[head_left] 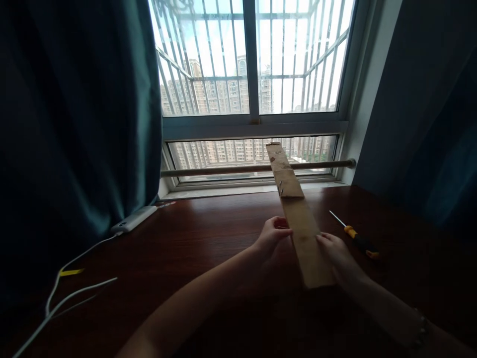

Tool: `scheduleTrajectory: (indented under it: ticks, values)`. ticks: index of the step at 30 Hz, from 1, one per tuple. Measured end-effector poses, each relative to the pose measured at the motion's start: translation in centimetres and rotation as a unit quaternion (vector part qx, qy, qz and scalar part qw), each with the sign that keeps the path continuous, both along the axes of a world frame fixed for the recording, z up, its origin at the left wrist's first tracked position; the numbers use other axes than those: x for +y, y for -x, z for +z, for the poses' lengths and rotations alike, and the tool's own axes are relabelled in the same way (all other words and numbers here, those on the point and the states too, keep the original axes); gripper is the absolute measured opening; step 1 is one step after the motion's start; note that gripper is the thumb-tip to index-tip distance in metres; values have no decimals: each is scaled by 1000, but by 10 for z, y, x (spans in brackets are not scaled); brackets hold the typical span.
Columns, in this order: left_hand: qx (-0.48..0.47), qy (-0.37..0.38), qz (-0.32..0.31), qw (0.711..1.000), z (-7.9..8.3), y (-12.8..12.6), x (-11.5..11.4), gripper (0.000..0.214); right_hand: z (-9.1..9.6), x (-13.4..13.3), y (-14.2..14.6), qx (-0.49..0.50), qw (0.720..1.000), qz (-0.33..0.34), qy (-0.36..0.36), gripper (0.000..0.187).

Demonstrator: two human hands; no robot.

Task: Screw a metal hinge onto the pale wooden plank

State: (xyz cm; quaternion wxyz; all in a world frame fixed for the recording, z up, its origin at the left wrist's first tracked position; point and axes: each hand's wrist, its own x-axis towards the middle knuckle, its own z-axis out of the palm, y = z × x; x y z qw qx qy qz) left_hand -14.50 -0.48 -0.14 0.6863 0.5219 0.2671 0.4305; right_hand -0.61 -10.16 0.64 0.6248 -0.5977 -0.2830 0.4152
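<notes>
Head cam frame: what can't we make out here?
All in the head view:
1. Underside of the wooden board: faces away; any fingertips of the left hand or right hand beneath it are hidden by the board.
2. Type of the metal bits: too small.
3. Tip shape of the screwdriver: too small.
4. Near end of the white cable: cut off by the bottom edge.

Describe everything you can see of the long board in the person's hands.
The board is long, narrow, flat and light brown, apparently wood. A shorter piece appears to overlap its far part, with dark patches near the end and two small metal pins near its left edge. It points toward the window, over the table; whether it rests there is unclear. The left hand holds its left edge, the right hand its right edge.
</notes>
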Motion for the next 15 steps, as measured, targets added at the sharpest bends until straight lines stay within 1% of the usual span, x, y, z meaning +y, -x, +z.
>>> scheduleTrajectory:
  ticks: [2,4,7,11,15]
  values:
    - [12,-13,-3,1000,-5,36,-4,32,-10,0,31,37,999,30,5,15]
    - [20,-21,-3,1000,-9,65,-7,32,-18,1,56,47,998,44,12,18]
    - [16,-23,7,1000,-16,98,-7,31,-26,6,86,48,997,52,20,20]
    - [17,-38,23,999,-23,121,-3,31,-32,15,108,46,997,67,9,21]
    - [15,-59,28,998,-29,130,-6,29,-42,20,115,36,996,81,-2,24]
